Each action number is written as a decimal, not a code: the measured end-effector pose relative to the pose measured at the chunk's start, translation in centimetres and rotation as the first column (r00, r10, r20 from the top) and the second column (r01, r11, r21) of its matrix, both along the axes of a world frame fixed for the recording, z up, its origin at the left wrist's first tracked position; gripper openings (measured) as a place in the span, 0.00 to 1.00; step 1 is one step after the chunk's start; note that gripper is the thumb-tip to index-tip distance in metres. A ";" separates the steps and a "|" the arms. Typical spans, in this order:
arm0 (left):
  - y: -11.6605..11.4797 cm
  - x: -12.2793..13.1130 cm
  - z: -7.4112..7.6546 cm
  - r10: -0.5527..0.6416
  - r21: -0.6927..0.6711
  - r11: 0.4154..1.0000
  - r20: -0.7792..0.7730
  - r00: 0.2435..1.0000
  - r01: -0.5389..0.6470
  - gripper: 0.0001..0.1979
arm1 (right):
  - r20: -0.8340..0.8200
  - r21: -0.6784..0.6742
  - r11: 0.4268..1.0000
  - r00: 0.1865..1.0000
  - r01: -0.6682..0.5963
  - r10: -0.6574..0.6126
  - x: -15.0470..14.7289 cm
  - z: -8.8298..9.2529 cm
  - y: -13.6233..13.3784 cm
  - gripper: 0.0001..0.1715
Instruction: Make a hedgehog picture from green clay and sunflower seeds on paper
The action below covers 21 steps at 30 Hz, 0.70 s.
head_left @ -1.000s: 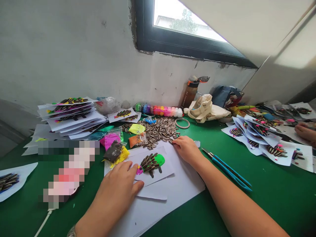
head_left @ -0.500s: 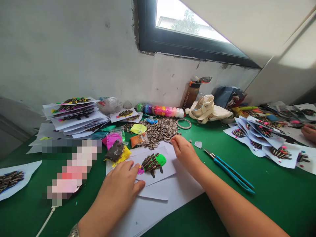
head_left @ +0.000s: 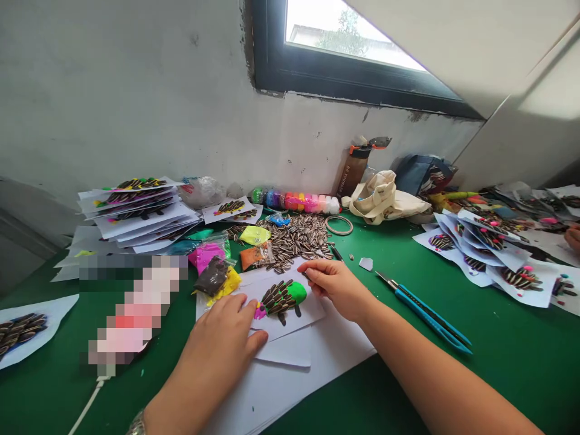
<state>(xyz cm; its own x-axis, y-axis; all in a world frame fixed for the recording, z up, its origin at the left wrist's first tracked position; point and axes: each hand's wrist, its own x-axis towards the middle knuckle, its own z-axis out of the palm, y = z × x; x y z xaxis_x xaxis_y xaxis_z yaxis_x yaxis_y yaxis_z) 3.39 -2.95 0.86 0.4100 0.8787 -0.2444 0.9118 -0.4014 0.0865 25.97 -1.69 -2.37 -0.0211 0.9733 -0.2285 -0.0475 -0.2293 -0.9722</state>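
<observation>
My left hand lies flat on the left side of a white paper card, fingers spread and the thumb apart. On that card is a hedgehog-like animal of green clay, with a pink head and rows of striped sunflower seeds pressed into its back. Just right of the green clay, my right hand is raised a little above the card. Its thumb and fingers pinch a small dark sunflower seed, mostly hidden by the fingertips. Behind the card spreads a heap of loose sunflower seeds.
Bags of coloured clay lie left of the seeds. A blue tweezers-like tool rests right of my arm. Card stacks stand at left and right. A bottle is at the wall. Another person's hand shows far right.
My right hand has come back from the seed heap toward the green clay, with a seed between its fingertips. My left hand stays on the card.
</observation>
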 end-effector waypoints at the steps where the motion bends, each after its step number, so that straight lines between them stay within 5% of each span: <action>1: 0.0 0.0 0.0 -0.001 0.000 1.000 0.001 1.000 0.001 0.23 | -0.054 -0.034 0.999 0.999 -0.009 0.007 0.2 0.1 0.0 0.18; 7: 0.0 0.0 0.0 -0.009 0.011 1.000 0.013 1.000 0.009 0.21 | -0.102 -0.058 0.998 0.995 -0.012 0.006 0.7 0.0 0.2 0.15; 11: -0.1 -0.1 0.1 -0.021 0.012 1.000 0.021 1.000 0.021 0.21 | 0.127 0.063 0.998 0.991 0.024 -0.032 0.6 0.1 0.3 0.08; 14: -0.2 -0.1 0.2 -0.023 0.011 1.000 0.036 0.999 0.023 0.21 | 0.455 0.246 0.959 0.890 -0.139 0.012 0.3 1.2 -1.1 0.06; 16: -0.2 -0.1 0.1 -0.025 0.017 1.000 0.048 0.999 0.024 0.20 | 0.636 0.254 0.869 0.750 -0.425 0.180 -0.4 2.3 -2.6 0.10; 18: -0.2 -0.1 0.1 -0.027 0.024 0.999 0.059 0.998 0.025 0.20 | 0.732 0.180 0.707 0.573 -0.684 0.368 -1.3 3.2 -4.3 0.12; 21: -0.3 -0.1 0.0 -0.013 0.024 1.000 0.057 0.998 0.011 0.20 | 0.860 0.088 0.563 0.348 -0.822 0.374 -2.8 3.4 -6.0 0.06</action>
